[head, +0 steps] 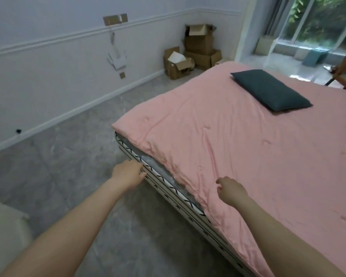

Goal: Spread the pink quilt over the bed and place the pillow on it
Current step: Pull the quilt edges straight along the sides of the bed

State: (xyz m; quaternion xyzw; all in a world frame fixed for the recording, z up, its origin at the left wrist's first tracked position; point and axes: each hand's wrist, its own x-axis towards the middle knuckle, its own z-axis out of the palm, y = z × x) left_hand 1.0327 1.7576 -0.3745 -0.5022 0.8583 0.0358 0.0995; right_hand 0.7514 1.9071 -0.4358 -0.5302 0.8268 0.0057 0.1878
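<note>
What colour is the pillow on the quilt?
Dark teal-grey, plain; the pillow shows best in the head view, lying on the pink quilt.

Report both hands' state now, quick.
Left hand: open, fingers straight against the mattress edge, holding nothing.
Right hand: open, fingers loosely curled over the pink quilt, gripping nothing.

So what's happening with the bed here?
A person is making it. The pink quilt already lies spread over the mattress, and a dark pillow sits on top near the far end. Both bare hands reach toward the near edge: the left hand is at the mattress side, and the right hand hovers over the quilt, fingers loosely curled and holding nothing.
</note>
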